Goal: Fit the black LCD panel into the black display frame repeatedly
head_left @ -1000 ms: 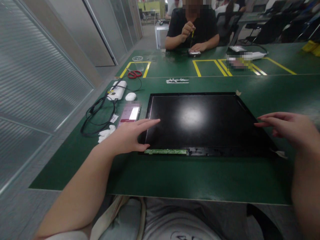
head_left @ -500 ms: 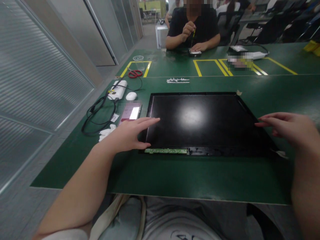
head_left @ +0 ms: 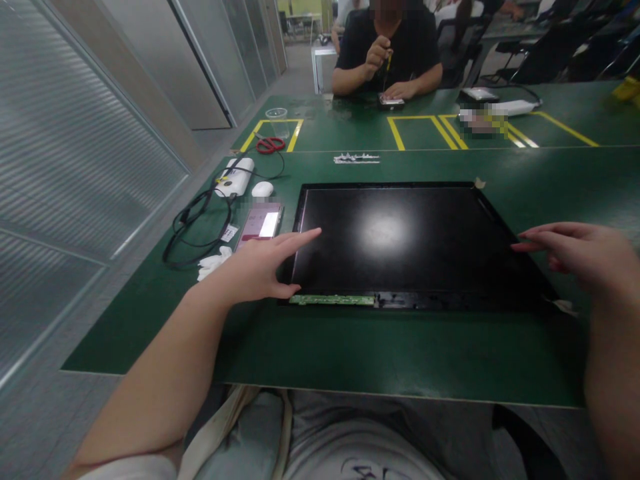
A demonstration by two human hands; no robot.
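Note:
In front of me a large black display panel (head_left: 345,260) lies flat in a dark frame, its glossy face reflecting a bright spot of light. A narrow green circuit board (head_left: 333,301) runs along the left part of its near edge. My left hand (head_left: 265,265) is open over the panel's left edge, thumb apart from the stretched fingers and close to the circuit board's end. At the right edge, my right hand (head_left: 570,248) has its fingers drawn together, tips at the frame. Whatever it pinches, if anything, is too small to make out.
Left of the panel lie a phone (head_left: 261,223), a white oval case (head_left: 263,190), a white power bank (head_left: 236,177), black cable (head_left: 187,217), crumpled white material (head_left: 214,263) and red scissors (head_left: 271,145). Thin white strips (head_left: 357,159) lie beyond it. Across the table sits a person (head_left: 387,60) holding a tool.
Both hands keep nearly the same place at the panel's edges. The left fingers have tilted slightly upward. The whole view has shifted a little.

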